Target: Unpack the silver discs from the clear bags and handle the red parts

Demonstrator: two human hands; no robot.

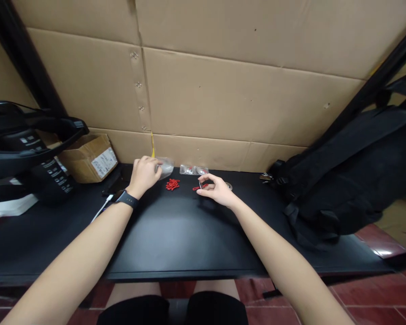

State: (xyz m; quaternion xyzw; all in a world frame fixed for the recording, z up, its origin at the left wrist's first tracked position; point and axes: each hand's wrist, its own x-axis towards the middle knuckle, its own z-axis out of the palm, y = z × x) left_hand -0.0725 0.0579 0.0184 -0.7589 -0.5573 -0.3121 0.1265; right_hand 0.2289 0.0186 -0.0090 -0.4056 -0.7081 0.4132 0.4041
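My left hand (145,174), with a dark watch on its wrist, is at a clear plastic bag (165,168), its fingers curled over the bag's left edge. My right hand (218,188) pinches a small, thin, shiny disc-like piece (200,185), seen edge-on, between thumb and fingertips. A red cord loop (196,188) shows beside those fingertips; whether it is attached to the piece I cannot tell. Between the hands lies a small pile of red cord loops (172,184). Behind them are small clear packets (188,170) with round items and bits of red inside. Another round item (229,185) is partly hidden behind my right hand.
A cardboard box (88,158), a black headset-like device (30,144) and a white cable (102,207) are at the left of the black table (182,239). At the right stands a black backpack (352,176). A cardboard wall (223,99) closes off the back.
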